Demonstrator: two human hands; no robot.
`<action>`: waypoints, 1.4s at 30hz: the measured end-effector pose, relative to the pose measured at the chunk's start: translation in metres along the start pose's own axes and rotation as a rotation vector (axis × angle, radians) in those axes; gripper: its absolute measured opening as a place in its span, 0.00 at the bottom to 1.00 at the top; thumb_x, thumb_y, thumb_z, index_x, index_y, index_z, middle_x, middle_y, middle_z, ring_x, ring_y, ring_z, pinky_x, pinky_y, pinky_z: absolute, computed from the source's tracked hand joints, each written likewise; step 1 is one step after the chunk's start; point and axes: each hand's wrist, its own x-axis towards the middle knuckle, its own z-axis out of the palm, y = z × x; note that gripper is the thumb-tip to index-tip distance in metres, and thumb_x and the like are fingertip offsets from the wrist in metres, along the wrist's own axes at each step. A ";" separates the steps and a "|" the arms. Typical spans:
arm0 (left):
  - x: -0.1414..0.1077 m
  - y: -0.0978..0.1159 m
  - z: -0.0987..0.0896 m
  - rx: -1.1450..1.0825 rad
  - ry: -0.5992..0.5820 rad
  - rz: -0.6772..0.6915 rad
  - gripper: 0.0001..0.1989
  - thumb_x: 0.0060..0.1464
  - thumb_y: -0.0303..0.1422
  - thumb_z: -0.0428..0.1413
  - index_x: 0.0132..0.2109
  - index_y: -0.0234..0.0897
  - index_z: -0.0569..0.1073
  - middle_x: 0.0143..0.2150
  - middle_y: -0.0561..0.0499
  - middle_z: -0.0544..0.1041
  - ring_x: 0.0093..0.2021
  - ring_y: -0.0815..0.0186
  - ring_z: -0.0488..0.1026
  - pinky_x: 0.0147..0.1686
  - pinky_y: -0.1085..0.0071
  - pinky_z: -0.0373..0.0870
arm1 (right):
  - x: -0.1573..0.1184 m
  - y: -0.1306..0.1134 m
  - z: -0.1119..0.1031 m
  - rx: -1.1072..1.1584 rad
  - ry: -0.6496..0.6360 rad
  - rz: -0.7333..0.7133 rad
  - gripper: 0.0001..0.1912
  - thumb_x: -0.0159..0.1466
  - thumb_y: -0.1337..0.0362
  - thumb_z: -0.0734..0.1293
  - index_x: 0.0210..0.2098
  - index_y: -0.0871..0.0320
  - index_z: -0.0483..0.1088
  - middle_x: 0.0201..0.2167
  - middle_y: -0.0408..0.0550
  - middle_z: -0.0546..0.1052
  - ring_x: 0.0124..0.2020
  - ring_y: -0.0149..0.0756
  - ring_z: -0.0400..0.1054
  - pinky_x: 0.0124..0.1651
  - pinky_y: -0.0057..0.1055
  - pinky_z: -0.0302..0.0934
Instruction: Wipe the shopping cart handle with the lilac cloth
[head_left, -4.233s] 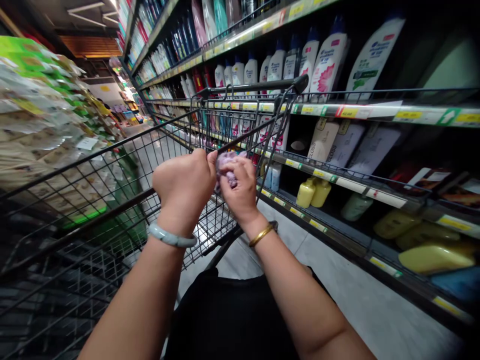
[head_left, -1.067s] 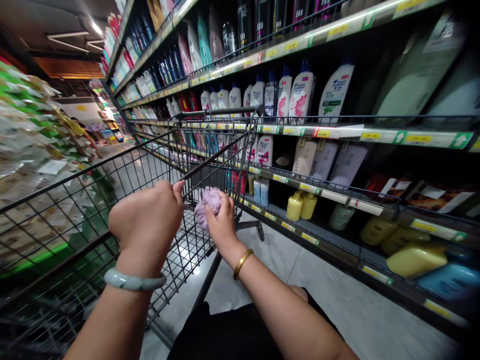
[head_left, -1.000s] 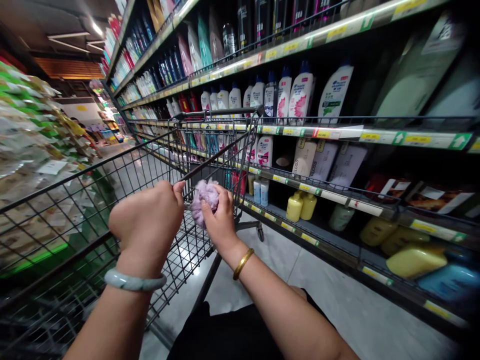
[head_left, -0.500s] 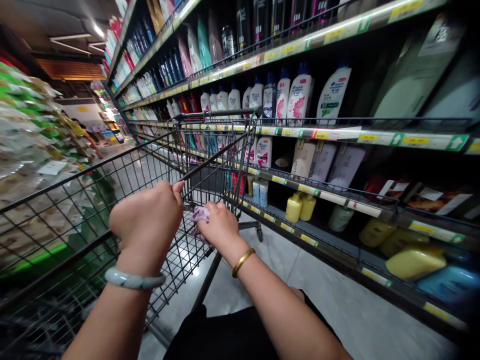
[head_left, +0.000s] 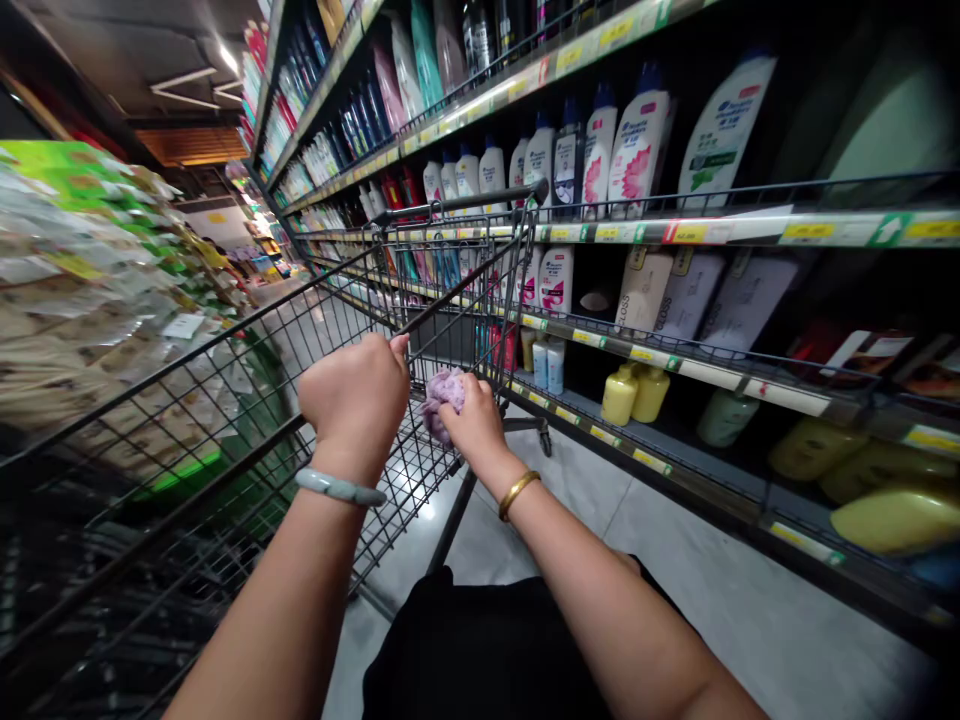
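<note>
A black wire shopping cart [head_left: 247,350] stands before me. My left hand [head_left: 356,390], with a pale jade bangle at the wrist, is closed around the cart's upper side rail, thumb up; its fingers are mostly hidden behind the fist. Just to the right, my right hand [head_left: 476,420] grips a crumpled light purple cloth [head_left: 442,402] against the wire side of the basket. A gold bracelet [head_left: 519,494] circles that wrist. Beyond the hands runs the cart's handlebar [head_left: 461,205].
Along the right, a tall shelf [head_left: 712,375] holds rows of shampoo bottles [head_left: 637,150] and yellow pump bottles [head_left: 619,396]. Packaged goods [head_left: 112,340] are stacked at the left. Grey floor tiles [head_left: 585,540] and a cart wheel [head_left: 546,442] show below.
The view has shifted, so cart, shelf and both hands appear further right. More of the purple cloth shows in my right hand, nearer the rail. My left hand keeps its hold.
</note>
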 end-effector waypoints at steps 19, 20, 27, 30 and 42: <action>0.012 0.017 0.007 -0.034 -0.019 -0.010 0.34 0.69 0.48 0.31 0.48 0.31 0.77 0.41 0.30 0.82 0.42 0.43 0.79 0.39 0.58 0.69 | -0.010 0.004 0.013 0.088 -0.003 -0.083 0.19 0.64 0.65 0.68 0.55 0.54 0.70 0.58 0.53 0.70 0.56 0.38 0.71 0.62 0.35 0.66; 0.012 0.017 0.006 -0.035 -0.013 -0.004 0.34 0.69 0.48 0.31 0.48 0.31 0.77 0.41 0.30 0.82 0.42 0.43 0.79 0.39 0.58 0.69 | -0.011 0.001 0.013 0.101 0.031 -0.130 0.19 0.64 0.66 0.68 0.55 0.55 0.70 0.59 0.54 0.69 0.58 0.38 0.70 0.64 0.35 0.65; 0.011 0.018 0.005 -0.020 -0.006 0.004 0.34 0.69 0.48 0.32 0.47 0.31 0.78 0.39 0.31 0.82 0.40 0.43 0.79 0.36 0.57 0.69 | -0.028 0.015 0.013 -0.271 -0.447 0.138 0.14 0.62 0.62 0.68 0.47 0.55 0.74 0.47 0.56 0.78 0.45 0.46 0.77 0.47 0.39 0.72; 0.012 0.017 0.006 -0.022 -0.004 0.001 0.35 0.69 0.48 0.32 0.48 0.31 0.78 0.40 0.30 0.82 0.41 0.42 0.79 0.37 0.56 0.69 | -0.031 -0.002 0.010 -0.169 -0.376 0.112 0.13 0.62 0.60 0.68 0.47 0.54 0.73 0.45 0.53 0.77 0.44 0.44 0.76 0.47 0.38 0.71; 0.017 0.019 0.001 -0.073 -0.067 -0.006 0.33 0.68 0.46 0.34 0.50 0.29 0.78 0.40 0.27 0.82 0.43 0.38 0.80 0.39 0.52 0.72 | -0.026 -0.007 0.001 -0.078 -0.203 0.022 0.20 0.63 0.60 0.69 0.53 0.55 0.66 0.50 0.54 0.72 0.48 0.43 0.73 0.55 0.42 0.69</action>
